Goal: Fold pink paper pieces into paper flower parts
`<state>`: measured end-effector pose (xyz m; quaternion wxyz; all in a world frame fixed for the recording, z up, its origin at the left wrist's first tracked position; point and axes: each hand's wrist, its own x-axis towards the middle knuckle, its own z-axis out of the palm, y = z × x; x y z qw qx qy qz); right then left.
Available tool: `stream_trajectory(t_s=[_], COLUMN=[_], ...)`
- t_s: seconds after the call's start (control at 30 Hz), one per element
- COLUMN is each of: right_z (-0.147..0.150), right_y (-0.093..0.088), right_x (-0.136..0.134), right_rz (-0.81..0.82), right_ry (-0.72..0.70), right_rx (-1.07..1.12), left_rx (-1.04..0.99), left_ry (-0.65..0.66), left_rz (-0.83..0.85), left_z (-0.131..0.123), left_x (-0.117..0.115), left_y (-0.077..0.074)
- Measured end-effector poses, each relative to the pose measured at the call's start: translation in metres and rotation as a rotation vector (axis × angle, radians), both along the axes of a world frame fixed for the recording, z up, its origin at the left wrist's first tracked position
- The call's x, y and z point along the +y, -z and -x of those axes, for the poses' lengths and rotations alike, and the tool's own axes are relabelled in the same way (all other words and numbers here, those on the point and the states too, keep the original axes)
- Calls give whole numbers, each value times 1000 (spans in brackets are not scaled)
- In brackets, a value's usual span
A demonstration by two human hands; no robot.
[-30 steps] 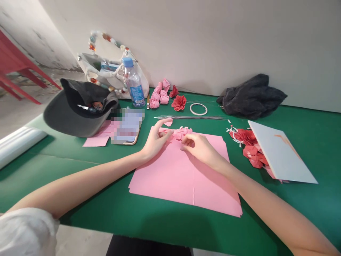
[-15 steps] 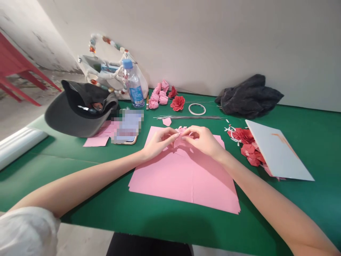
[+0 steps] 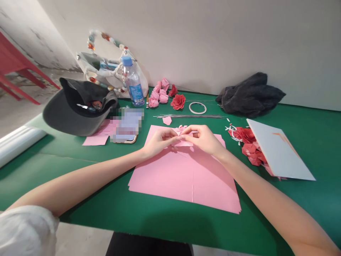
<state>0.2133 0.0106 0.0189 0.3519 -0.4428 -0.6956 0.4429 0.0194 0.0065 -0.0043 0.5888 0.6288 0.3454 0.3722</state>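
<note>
Over the far part of a stack of pink paper sheets point(image 3: 181, 174), both hands meet at a small folded piece of pink paper point(image 3: 186, 143). My left hand point(image 3: 162, 142) pinches its left side with thumb and fingers. From the right, my right hand point(image 3: 201, 138) pinches the same piece, its thumb tip close to the left thumb. Pink paper bits point(image 3: 182, 128) show just behind the fingertips. A small pink paper pentagon point(image 3: 167, 121) lies beyond the stack, beside a bundle of thin wires point(image 3: 191, 116). The fingers hide part of the held paper.
Along the back are a bag point(image 3: 103, 67), a bottle point(image 3: 135, 89), pink paper flowers point(image 3: 160, 94), a red flower point(image 3: 178, 102), a tape ring point(image 3: 197, 108) and dark cloth point(image 3: 250, 95). A cap point(image 3: 80, 106) and phone point(image 3: 128, 124) are left; a white board point(image 3: 282, 153) leans over red flowers right.
The thumbs have come closer together, and a flat edge of the pink piece now shows below the right fingers. The view has shifted slightly.
</note>
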Motion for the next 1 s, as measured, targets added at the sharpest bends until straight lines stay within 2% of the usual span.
stream_trajectory(t_s=[0.4,0.53,0.67,1.0], right_z=[4,7,5,3], right_y=[-2,0,2,6], right_x=[-5,-6,-3,0], right_rz=[-32,-20,-81,-88], right_ry=[8,5,32,48], right_rx=[7,0,-2,3], left_rx=[0,-19,-35,42], left_ry=[-16,7,44,81], left_rz=[31,46,70,54], left_z=[1,2,1,1], left_x=[3,3,4,6], left_y=[3,6,6,6])
